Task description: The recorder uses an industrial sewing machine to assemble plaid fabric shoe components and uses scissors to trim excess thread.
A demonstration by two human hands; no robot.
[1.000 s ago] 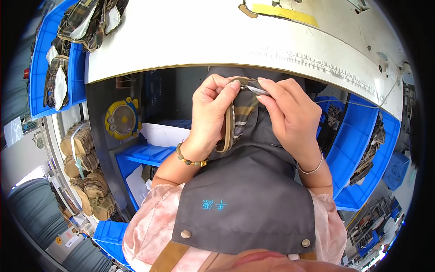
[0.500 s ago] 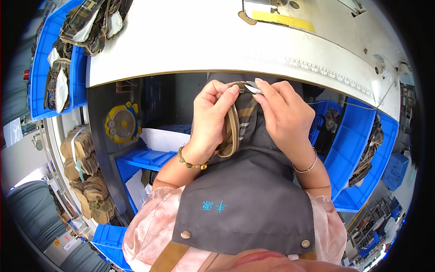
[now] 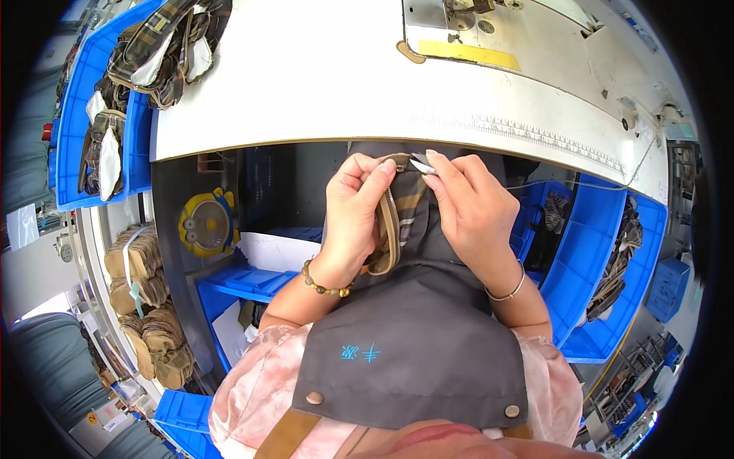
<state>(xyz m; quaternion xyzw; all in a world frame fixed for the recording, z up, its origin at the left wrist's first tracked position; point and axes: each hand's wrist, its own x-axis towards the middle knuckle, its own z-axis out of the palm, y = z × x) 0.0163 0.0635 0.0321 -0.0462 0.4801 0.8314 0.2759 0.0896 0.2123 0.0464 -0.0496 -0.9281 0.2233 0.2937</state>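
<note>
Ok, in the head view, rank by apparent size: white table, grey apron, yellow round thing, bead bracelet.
1. White table
2. Grey apron, though nearness to the camera enlarges it
3. Yellow round thing
4. Bead bracelet

Fabric piece [image 3: 397,222] between hands, below table [image 3: 306,84].

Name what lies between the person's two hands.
In the head view, a striped brown fabric piece with a zipper lies between the left hand and right hand, which pinches small metal snips.
</note>
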